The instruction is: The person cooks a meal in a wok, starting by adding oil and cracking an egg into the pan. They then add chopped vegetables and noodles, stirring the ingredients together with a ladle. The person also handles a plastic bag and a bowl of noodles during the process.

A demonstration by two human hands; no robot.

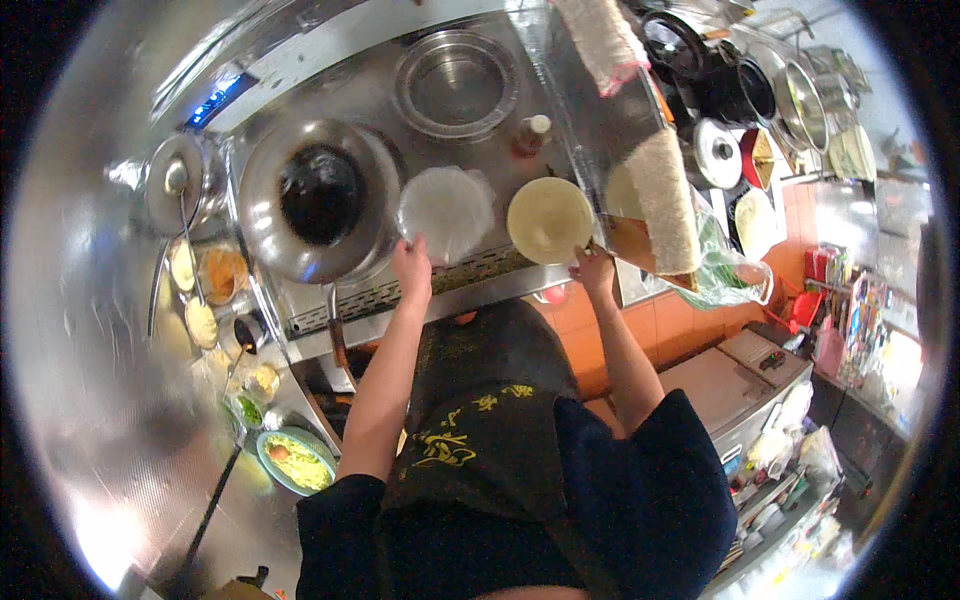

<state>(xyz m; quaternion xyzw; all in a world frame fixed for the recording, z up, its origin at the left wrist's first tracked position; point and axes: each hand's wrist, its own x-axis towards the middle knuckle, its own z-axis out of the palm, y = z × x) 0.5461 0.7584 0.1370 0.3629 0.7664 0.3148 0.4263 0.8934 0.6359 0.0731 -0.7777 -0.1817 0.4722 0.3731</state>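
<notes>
My left hand (412, 266) grips the near rim of a whitish, translucent round container (446, 214), possibly a plastic bowl; its edge looks blurred. My right hand (595, 270) holds a cream-coloured bowl (550, 220) by its near right rim, and no food can be made out inside it. Both vessels are over the front of a steel cooking range (330, 304). Left of my left hand sits a large steel wok (262, 202) with dark contents, its handle (337, 330) pointing towards me. A wide metal basin (401, 90) stands behind the translucent container.
A bottle with a white cap (538, 125) stands behind the cream bowl. Seasoning tubs (225, 276), a ladle (178, 180) and a teal bowl of shredded food with an egg (266, 457) line the left side. Towels (664, 202) and a plastic bag (712, 262) hang at right.
</notes>
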